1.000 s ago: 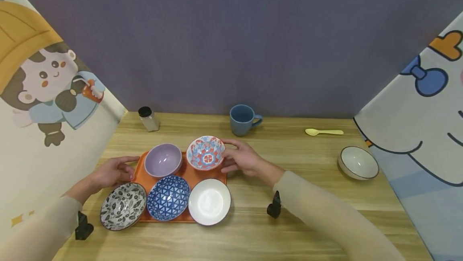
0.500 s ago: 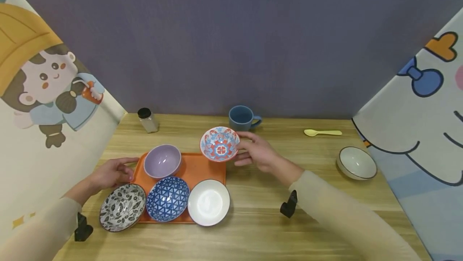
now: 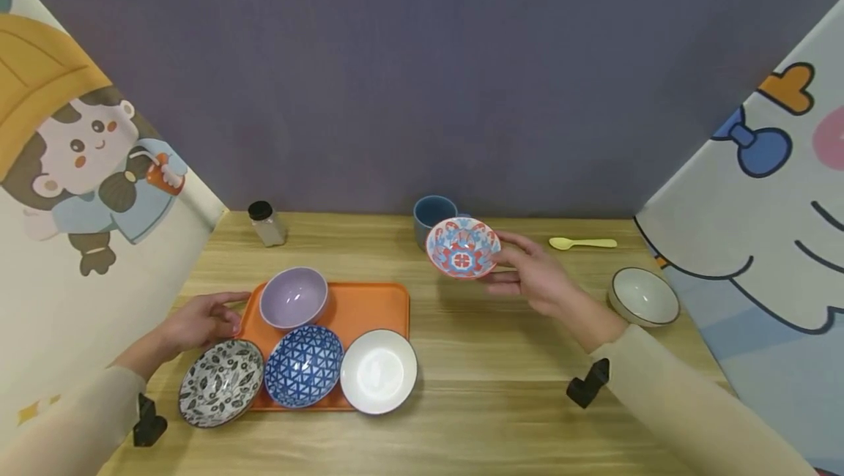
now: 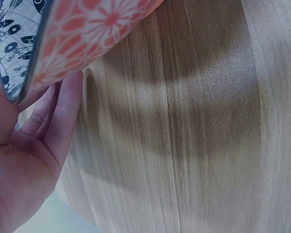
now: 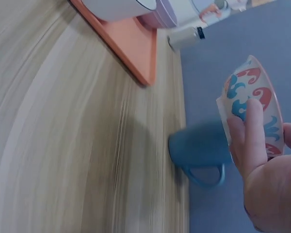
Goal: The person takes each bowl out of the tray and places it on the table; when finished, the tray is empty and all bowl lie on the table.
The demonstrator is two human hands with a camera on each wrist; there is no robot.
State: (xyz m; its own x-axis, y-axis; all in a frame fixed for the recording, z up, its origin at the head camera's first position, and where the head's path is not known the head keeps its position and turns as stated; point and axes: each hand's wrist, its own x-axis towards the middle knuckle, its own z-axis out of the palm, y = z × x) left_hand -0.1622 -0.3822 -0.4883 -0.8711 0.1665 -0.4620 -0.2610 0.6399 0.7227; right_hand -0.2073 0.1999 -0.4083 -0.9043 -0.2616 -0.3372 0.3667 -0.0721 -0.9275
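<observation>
My right hand (image 3: 537, 278) grips a small bowl (image 3: 464, 247) with a red, blue and white pattern by its right side. The bowl is tilted in the air, overlapping part of the blue mug (image 3: 431, 214); in the right wrist view fingers (image 5: 254, 131) lie along its outer wall. An orange tray (image 3: 369, 302) carries a purple bowl (image 3: 294, 298), a blue triangle-patterned bowl (image 3: 304, 366) and a white bowl (image 3: 379, 371). At the tray's left edge rests my left hand (image 3: 201, 324), fingers relaxed, just behind a tilted black-and-white leaf-patterned bowl (image 3: 221, 383); this bowl hides some fingertips in the left wrist view.
A black-capped jar (image 3: 267, 224) stands at the back left, near the wall. To the right lie a yellow spoon (image 3: 583, 243) and a dark-rimmed pale bowl (image 3: 643, 297), close to my right forearm. A dark wall (image 3: 422, 80) bounds the wooden table (image 3: 488, 417) behind.
My right hand has lifted the red-and-blue patterned bowl off the tray's back right and carried it rightward, in front of the mug. The left hand has stayed at the tray's edge.
</observation>
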